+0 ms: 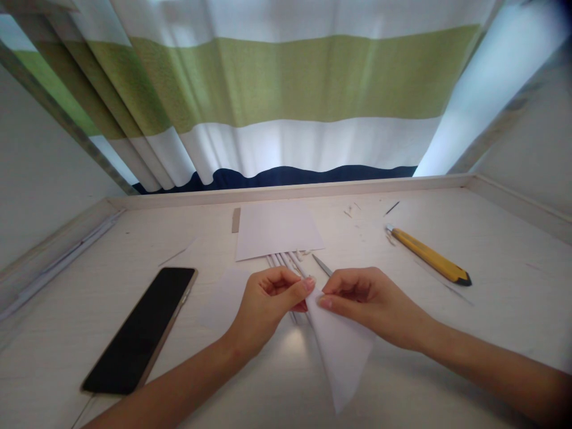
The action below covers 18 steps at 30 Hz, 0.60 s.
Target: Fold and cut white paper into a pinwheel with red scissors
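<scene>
Between my two hands is a sheet of white paper, its lower corner hanging toward me and its left edge looking rolled or folded. My left hand pinches the paper's upper left end between thumb and fingers. A little to the right, my right hand pinches its upper edge. Several thin white paper rolls lie on the table beyond and under my left hand, their far ends beneath a flat white sheet. A pointed metal tip shows behind my right hand; the rest of it is hidden.
A black-screened phone lies at the left and a yellow utility knife at the right. Another white sheet is left of my left hand. Small scraps dot the white table. A raised edge and a striped curtain stand behind.
</scene>
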Motion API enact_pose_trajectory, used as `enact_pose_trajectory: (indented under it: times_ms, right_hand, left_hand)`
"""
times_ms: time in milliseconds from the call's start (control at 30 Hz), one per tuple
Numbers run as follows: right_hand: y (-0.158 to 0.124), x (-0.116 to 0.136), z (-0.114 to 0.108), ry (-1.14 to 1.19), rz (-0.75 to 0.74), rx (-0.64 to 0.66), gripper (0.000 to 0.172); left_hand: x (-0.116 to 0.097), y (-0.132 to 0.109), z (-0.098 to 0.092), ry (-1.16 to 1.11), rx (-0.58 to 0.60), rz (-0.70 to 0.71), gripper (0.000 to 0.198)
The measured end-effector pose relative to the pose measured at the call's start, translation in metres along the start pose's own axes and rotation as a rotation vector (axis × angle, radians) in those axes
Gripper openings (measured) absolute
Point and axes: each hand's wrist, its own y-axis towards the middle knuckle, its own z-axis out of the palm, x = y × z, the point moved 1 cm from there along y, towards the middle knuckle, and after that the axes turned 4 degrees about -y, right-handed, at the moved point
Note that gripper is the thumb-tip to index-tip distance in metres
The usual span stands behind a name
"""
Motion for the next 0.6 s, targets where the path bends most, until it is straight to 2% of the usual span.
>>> enact_pose_trajectory:
  times_ms: [600]
  right_hand:
    - [-0.0011,0.0015,0.0022,0.003,-0.017,0.016,0.012]
  left_hand:
    - [-0.0001,0.0001,0.001,-0.01,-0.069,0.077,0.008]
